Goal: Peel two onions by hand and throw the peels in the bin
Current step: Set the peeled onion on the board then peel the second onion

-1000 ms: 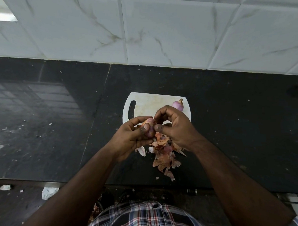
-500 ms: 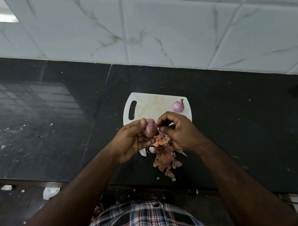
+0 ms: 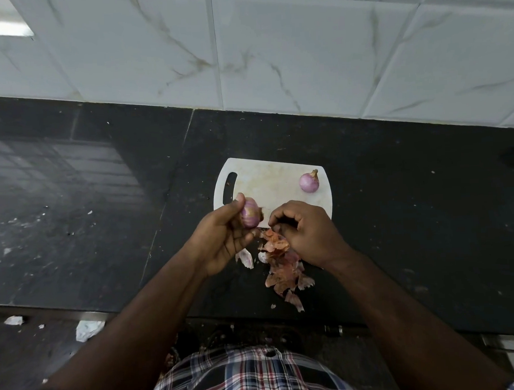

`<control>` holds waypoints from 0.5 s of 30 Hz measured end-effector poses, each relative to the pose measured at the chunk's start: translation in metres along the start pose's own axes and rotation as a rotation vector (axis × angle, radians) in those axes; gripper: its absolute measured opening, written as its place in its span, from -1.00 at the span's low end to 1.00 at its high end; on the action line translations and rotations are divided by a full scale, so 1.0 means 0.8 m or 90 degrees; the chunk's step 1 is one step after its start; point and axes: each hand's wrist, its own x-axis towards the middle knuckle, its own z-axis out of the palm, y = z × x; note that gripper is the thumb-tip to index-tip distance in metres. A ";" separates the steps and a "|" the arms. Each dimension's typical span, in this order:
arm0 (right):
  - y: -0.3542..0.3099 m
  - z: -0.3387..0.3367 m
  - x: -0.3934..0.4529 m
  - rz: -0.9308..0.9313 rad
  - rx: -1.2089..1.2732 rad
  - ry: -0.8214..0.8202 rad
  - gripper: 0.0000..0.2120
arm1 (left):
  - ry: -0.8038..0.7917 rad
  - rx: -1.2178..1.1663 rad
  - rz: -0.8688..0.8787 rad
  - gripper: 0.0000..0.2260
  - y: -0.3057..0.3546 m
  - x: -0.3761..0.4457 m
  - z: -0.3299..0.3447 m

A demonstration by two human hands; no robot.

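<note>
The black stone surface point(image 3: 398, 218) carries a white cutting board point(image 3: 267, 182) near its middle. Loose onion peels point(image 3: 282, 267) lie between the board and the front edge.

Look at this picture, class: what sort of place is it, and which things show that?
Most likely a home kitchen. A polished black stone counter runs below a wall of white marbled tiles, and a white plastic chopping board on it carries a small peeled purple onion.
</note>
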 end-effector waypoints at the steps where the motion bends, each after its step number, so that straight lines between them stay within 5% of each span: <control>1: 0.002 0.000 0.000 0.016 -0.014 -0.021 -0.75 | 0.005 0.009 0.004 -0.63 0.001 0.000 -0.002; 15: -0.019 0.013 0.011 0.198 0.265 0.044 -0.75 | -0.038 0.077 0.059 -0.64 -0.002 -0.005 0.005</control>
